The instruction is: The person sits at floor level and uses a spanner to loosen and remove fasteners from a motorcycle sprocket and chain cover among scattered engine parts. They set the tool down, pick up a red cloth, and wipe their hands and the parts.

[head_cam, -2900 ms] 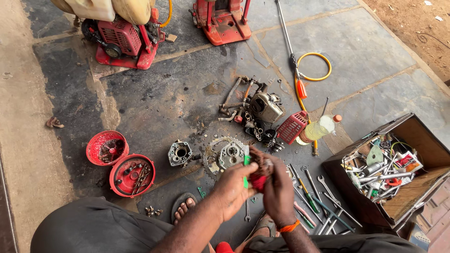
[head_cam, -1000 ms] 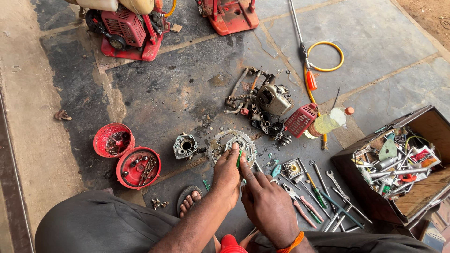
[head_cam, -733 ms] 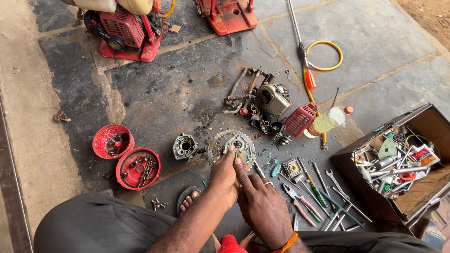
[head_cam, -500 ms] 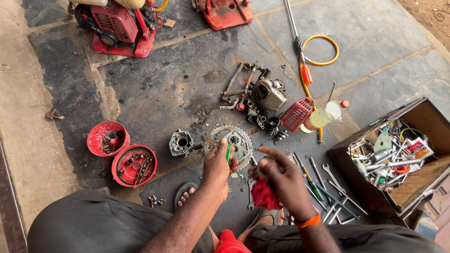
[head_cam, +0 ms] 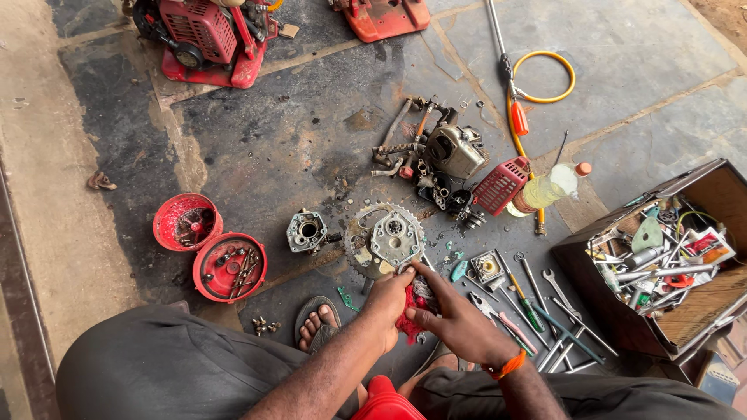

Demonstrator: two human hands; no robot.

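My left hand (head_cam: 387,299) and my right hand (head_cam: 451,319) meet over a red rag (head_cam: 408,311), low in the middle of the head view. Both hands pinch the rag, with a small dark metal part between the fingers. Just ahead of the hands lies a toothed round metal engine plate (head_cam: 383,239) on the oily floor. A small grey engine block (head_cam: 306,231) sits to its left. Loose wrenches and screwdrivers (head_cam: 537,307) lie on the floor right of my right hand.
Two red round covers (head_cam: 210,249) with small parts lie at the left. A dismantled engine with a red guard (head_cam: 467,167) is ahead. An open wooden toolbox (head_cam: 669,260) stands at the right. Red machines (head_cam: 206,35) stand at the back. My sandalled foot (head_cam: 315,323) is below.
My hands lifted off the toothed plate and drew back toward me. The red rag is now gripped between both hands. The camera shifted slightly.
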